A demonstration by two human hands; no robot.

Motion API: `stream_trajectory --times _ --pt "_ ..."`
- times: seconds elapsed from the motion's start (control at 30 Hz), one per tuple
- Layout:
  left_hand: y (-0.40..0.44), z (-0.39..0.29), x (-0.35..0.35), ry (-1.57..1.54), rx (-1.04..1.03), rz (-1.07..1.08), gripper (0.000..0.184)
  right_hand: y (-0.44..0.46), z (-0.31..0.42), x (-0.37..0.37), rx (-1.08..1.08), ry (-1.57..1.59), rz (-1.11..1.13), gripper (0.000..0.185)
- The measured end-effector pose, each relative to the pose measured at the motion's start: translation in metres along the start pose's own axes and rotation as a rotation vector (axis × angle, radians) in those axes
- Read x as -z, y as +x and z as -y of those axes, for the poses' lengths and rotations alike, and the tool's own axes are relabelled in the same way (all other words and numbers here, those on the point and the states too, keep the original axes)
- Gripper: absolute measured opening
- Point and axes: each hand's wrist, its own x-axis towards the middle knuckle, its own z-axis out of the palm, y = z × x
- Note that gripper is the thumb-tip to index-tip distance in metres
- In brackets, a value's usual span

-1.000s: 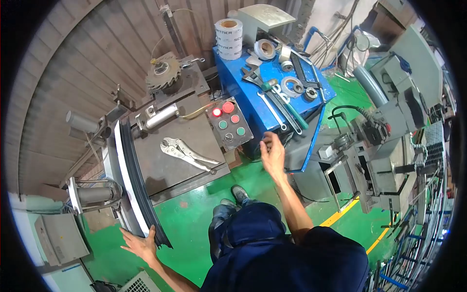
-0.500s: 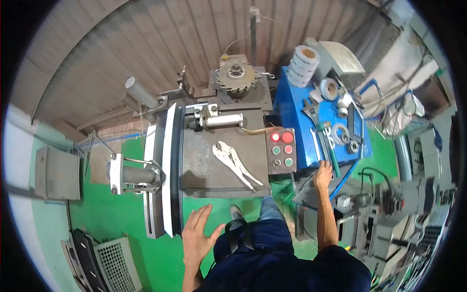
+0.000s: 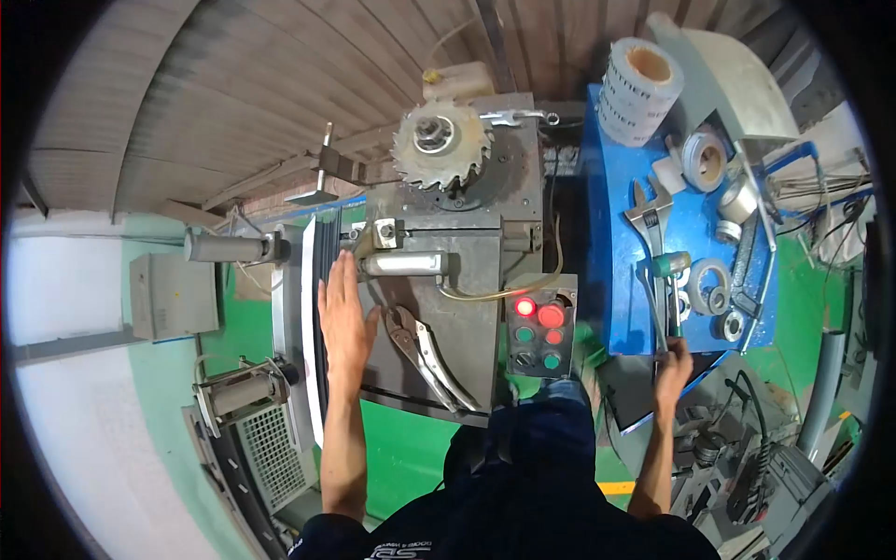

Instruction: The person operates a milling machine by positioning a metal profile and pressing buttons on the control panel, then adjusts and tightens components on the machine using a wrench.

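Black strips [image 3: 327, 241] are overlapped by the left hand [image 3: 343, 322], thumb spread. The right hand [image 3: 672, 362] is curled at a wrench [image 3: 652, 313] on the blue bench [image 3: 611, 252]; its hold cannot be told, nor the yellow-capped container's [image 3: 464, 82] contents.

The open left hand [image 3: 345, 331] reaches, fingers extended, over the edge of a dark metal worktop [image 3: 448, 317] beside a long, white-and-black strip bundle [image 3: 311, 327], with silver locking pliers [image 3: 429, 359] lying just to its right and a silver metal cylinder [image 3: 406, 264] near its fingertips. The right hand [image 3: 672, 364] curls at the near edge of a blue table [image 3: 611, 233], at the lower ends of a slim steel wrench [image 3: 652, 303] and a green-and-metal tool [image 3: 670, 265], though which of them the fingers grip is hard to tell. Between the hands, a grey control box [image 3: 539, 322] shows a lit red lamp [image 3: 525, 306].
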Motion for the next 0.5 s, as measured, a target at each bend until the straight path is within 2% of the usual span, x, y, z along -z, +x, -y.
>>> stream_trajectory --times 0.07,0.13,0.17,0.2,0.27,0.33,0.4,0.5 --pt "0.013 0.007 -0.007 0.006 -0.003 0.015 0.103 0.002 0.045 0.012 -0.143 0.342 0.094 0.016" --pt "0.023 0.006 -0.008 0.07 -0.036 0.024 0.104 0.011 0.077 0.021 -0.095 0.491 0.259 0.009" --pt "0.03 0.005 -0.009 0.114 -0.073 0.009 0.105 0.02 0.09 0.02 -0.046 0.407 0.277 0.004" --pt "0.037 0.002 -0.007 0.124 -0.076 0.023 0.105 0.028 0.106 0.014 0.005 0.322 0.294 0.007" --pt "0.049 -0.003 -0.004 0.184 -0.146 0.069 0.107 0.051 0.142 0.001 0.081 0.218 0.437 0.015" --pt "0.058 -0.003 -0.009 0.176 -0.153 0.111 0.107 0.075 0.179 -0.02 0.206 0.11 0.606 0.014" --pt "0.064 -0.005 -0.011 0.138 -0.128 0.123 0.108 0.088 0.201 -0.057 0.349 0.142 0.686 0.016" --pt "0.072 -0.004 -0.008 0.113 -0.116 0.19 0.111 0.1 0.222 -0.107 0.331 0.116 0.91 0.016"
